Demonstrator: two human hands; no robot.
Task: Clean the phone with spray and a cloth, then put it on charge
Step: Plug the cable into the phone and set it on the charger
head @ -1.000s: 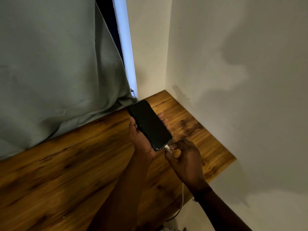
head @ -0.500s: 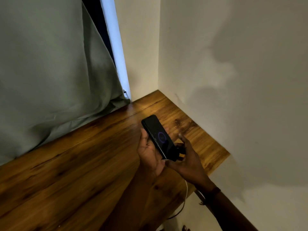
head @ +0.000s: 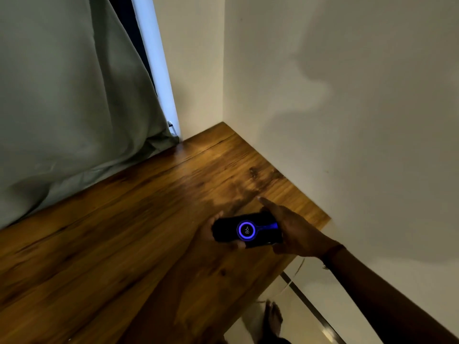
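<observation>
The black phone [head: 246, 230] lies level just above the wooden table [head: 124, 232], its screen lit with a blue charging ring and a percentage. My left hand [head: 218, 233] holds it from below, fingertips at the far edge and thumb at the near edge. My right hand [head: 295, 232] grips the phone's right end, thumb under the corner and index finger stretched out over the table. That hand hides the plug. A thin white cable [head: 299, 265] hangs down past the table's right edge. No spray or cloth is in view.
A grey-green curtain [head: 74, 108] drapes onto the table's back left. White walls [head: 347, 120] meet in a corner behind and close off the right side. The table's right edge [head: 320, 224] ends just beyond my right hand, with floor and a bare foot [head: 273, 316] below.
The phone has turned from upright in my left hand to lying crosswise and lower. Its screen has lit with the charging ring. My right hand went from pushing the plug in to gripping the phone's end.
</observation>
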